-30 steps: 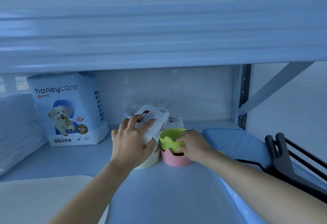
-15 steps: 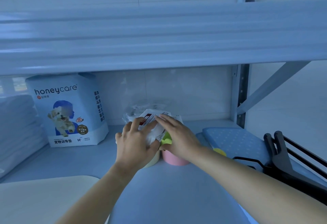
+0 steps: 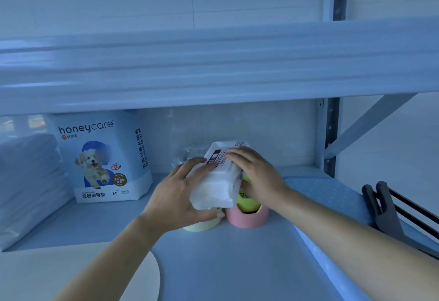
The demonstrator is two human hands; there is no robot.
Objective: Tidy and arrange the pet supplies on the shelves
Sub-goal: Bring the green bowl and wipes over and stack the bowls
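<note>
On blue shelf board (image 3: 225, 258), lower tier, gripping white pack (image 3: 213, 186) from both sides: left hand (image 3: 175, 196) cupping the lower left edge, fingers spread and thumb underneath; right hand (image 3: 256, 174) clamping the upper right end, fingers close together over the label. Now tilting the pack up further than half a second back, holding it over cream bowl (image 3: 202, 225) and pink bowl (image 3: 247, 218), well right of honeycare bag (image 3: 99, 158).

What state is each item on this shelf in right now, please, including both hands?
white pack: held tilted over the bowls.
left hand: grips the pack's left side.
right hand: holds the pack's right side.
pink bowl: upright, something green inside.
cream bowl: upright, mostly hidden.
honeycare bag: standing upright, closed.
</note>
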